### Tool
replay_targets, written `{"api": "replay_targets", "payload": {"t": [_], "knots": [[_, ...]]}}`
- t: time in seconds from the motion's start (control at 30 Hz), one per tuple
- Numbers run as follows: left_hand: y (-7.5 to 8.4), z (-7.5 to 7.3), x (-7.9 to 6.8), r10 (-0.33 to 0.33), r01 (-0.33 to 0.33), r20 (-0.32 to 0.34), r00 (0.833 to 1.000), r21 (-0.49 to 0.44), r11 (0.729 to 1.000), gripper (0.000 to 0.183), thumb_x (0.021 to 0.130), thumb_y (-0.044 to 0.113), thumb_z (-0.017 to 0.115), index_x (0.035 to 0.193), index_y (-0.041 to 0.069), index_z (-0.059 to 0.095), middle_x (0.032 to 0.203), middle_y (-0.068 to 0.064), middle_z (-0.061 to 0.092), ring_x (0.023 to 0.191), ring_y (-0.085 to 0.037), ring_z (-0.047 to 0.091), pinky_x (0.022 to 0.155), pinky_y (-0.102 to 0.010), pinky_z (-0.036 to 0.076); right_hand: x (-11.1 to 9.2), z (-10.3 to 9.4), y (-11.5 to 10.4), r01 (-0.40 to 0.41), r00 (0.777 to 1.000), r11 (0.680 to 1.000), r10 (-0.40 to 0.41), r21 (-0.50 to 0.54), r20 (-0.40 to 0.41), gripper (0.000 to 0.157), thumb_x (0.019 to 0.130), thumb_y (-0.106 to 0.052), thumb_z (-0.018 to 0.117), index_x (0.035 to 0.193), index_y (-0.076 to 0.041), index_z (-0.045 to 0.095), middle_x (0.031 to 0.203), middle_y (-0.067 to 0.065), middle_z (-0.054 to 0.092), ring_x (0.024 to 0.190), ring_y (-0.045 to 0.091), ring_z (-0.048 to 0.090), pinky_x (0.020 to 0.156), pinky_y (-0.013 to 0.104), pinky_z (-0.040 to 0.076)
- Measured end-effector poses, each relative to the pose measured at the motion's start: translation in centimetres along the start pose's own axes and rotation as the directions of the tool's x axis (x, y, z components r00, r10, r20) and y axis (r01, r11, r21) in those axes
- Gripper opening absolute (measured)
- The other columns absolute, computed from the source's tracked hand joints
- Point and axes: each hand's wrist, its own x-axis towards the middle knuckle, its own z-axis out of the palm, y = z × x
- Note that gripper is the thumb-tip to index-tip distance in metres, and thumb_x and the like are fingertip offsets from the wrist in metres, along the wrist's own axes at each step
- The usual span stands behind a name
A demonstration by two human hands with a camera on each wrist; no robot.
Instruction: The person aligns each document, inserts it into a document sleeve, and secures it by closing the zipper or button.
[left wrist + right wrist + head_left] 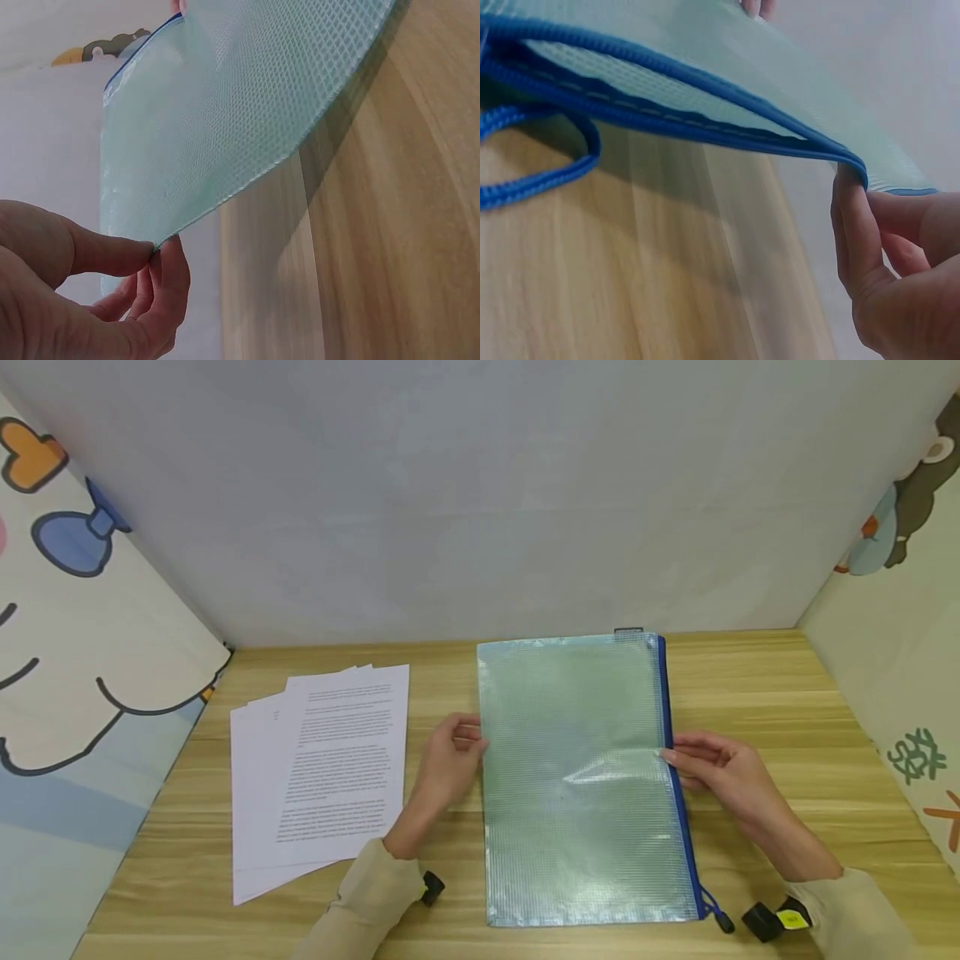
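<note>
Two hands (453, 764) (738, 777) hold one pouch (570, 827). Left of the grip are at least three sheets (337, 768); below, two sleeves (375, 885) (847, 906), one cord (709, 900)

Through my feeds I'm seeing the pouch (570, 835) shining as glossy, translucent, gridded plastic, while its zip (630, 51) is looking like fabric and its cord (540, 182) braided. The table (750, 685) is showing smooth, faintly sheened wood grain, the papers (337, 760) are looking matt, and the backdrop (480, 510) is resembling dull cloth.
</note>
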Motion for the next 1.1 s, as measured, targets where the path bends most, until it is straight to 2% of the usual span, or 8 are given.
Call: {"api": "replay_targets", "payload": {"t": [0.27,0.4,0.6,0.87,1.1], "knots": [[0.0,-0.9,0.1,0.005,-0.007,-0.037,0.999,-0.06,0.998,0.023,0.092,-0.007,0.069,0.115,-0.008,0.068,0.1,-0.024,0.07,0.092,-0.039,0.072,0.068,-0.036,0.062,0.3,1.0,0.0,-0.008,1.0,1.0,0.008,-0.027,0.01,0.03,0.096,-0.017,0.075,0.122,-0.004,0.067,0.1,-0.013,0.073,0.088,0.006,0.072,0.077,0.027,0.06],[-0.2,-1.6,0.1,-0.015,0.014,-0.033,0.999,-0.032,0.999,0.024,0.092,-0.005,0.071,0.116,-0.005,0.07,0.1,-0.02,0.072,0.092,-0.034,0.073,0.067,-0.032,0.061,0.3,1.7,0.0,-0.005,1.0,0.999,0.006,-0.034,0.024,0.038,0.096,-0.016,0.074,0.127,0.003,0.063,0.1,-0.012,0.073,0.088,0.007,0.072,0.078,0.029,0.061],[-0.6,-2.6,0.2,-0.001,0.002,-0.037,0.999,0.014,1.0,0.024,0.091,-0.005,0.072,0.115,-0.005,0.072,0.099,-0.02,0.074,0.091,-0.034,0.074,0.064,-0.028,0.06,0.5,2.7,0.0,-0.008,0.999,0.998,0.01,-0.06,0.042,0.052,0.097,-0.018,0.074,0.135,0.012,0.055,0.105,-0.005,0.074,0.091,0.008,0.072,0.079,0.03,0.061],[-1.3,-3.4,0.4,-0.043,0.043,-0.022,0.999,0.037,0.998,0.025,0.091,-0.006,0.071,0.117,-0.006,0.071,0.1,-0.021,0.073,0.093,-0.034,0.074,0.066,-0.03,0.06,1.0,3.9,0.1,0.001,0.999,0.996,0.003,-0.085,0.045,0.052,0.095,-0.016,0.076,0.133,0.012,0.057,0.106,0.006,0.075,0.087,0.009,0.072,0.075,0.032,0.062],[-1.7,-3.7,0.8,-0.048,0.049,-0.017,0.999,0.104,0.993,0.025,0.091,-0.004,0.072,0.116,-0.005,0.072,0.098,-0.018,0.074,0.092,-0.032,0.074,0.07,-0.028,0.059,1.2,4.8,-0.2,0.017,0.998,0.99,-0.009,-0.139,0.057,0.048,0.095,-0.015,0.076,0.131,0.012,0.058,0.11,0.018,0.073,0.085,0.009,0.071,0.072,0.032,0.062]]}}
